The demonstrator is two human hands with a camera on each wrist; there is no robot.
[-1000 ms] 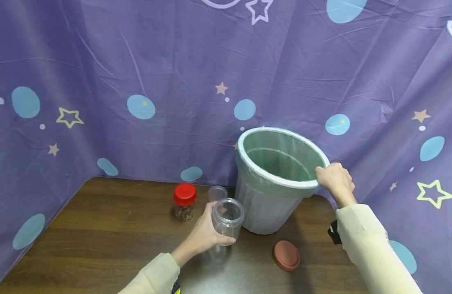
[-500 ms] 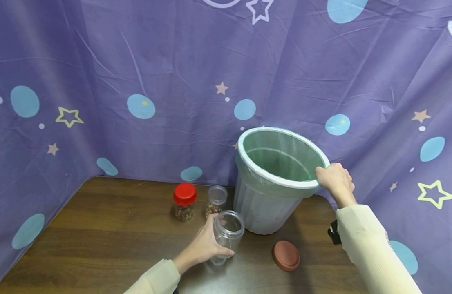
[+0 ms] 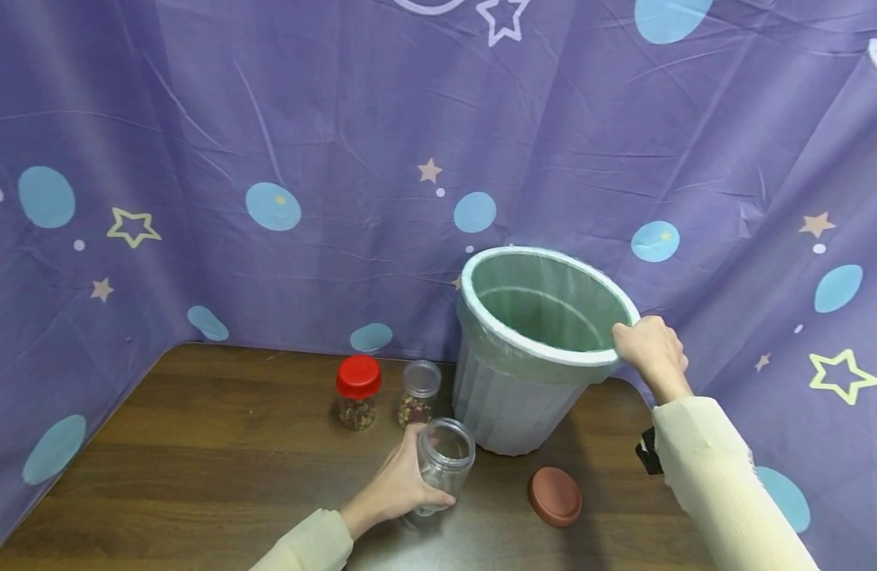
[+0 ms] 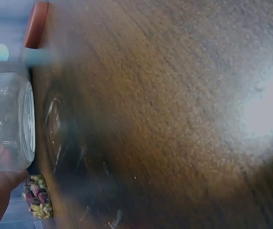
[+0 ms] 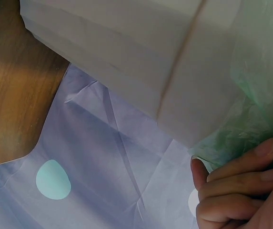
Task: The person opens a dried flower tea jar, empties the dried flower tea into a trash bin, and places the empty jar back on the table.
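My left hand [image 3: 399, 485] grips a clear, open-topped jar [image 3: 449, 469] with nothing visible inside. In the left wrist view the base of the jar [image 4: 27, 119] hovers just over the tabletop, which mirrors it. On the right, my right hand [image 3: 651, 353] holds the rim of a pale grey trash can [image 3: 513, 400]. A translucent green bag [image 5: 255, 126] lines the can and folds over its rim; in the right wrist view the fingers [image 5: 231, 188] curl at that edge. A round reddish-brown lid [image 3: 555, 496] lies on the table right of the jar.
Behind my left hand stand a red-lidded jar [image 3: 358, 388] and a clear-topped jar [image 3: 419, 394], both partly filled with dried flower bits. The brown wooden table [image 3: 217, 452] ends against a purple patterned curtain [image 3: 324, 198] behind and at the sides.
My left hand has lowered the empty jar and brought it a little nearer, uncovering the clear-topped jar behind. My right hand and the trash can have stayed put.
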